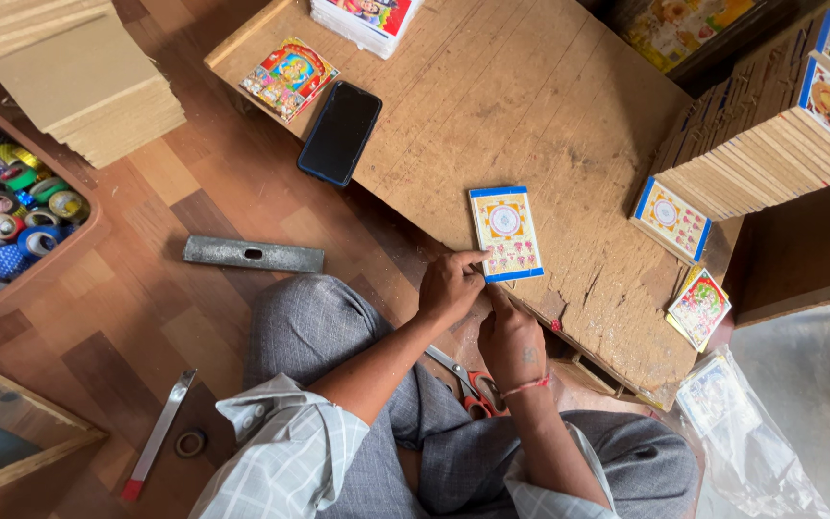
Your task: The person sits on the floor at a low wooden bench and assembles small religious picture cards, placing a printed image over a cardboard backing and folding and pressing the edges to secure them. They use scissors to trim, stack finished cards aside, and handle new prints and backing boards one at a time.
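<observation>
A small picture card (505, 233) with a blue border lies on the low wooden table (530, 106) near its front edge. My left hand (449, 284) pinches the card's lower left corner with thumb and fingertips. My right hand (511, 342), a red thread around its wrist, has curled fingers and its forefinger pressed against the card's lower edge. Red-handled scissors (473, 386) rest on my lap just below both hands.
A black phone (340, 133) and another picture card (288, 77) lie at the table's left. A long row of boards (770, 135) and loose cards (671, 218) crowd the right. On the floor: a metal bar (253, 255), a tray of tape rolls (12, 211), stacked boards (79, 77).
</observation>
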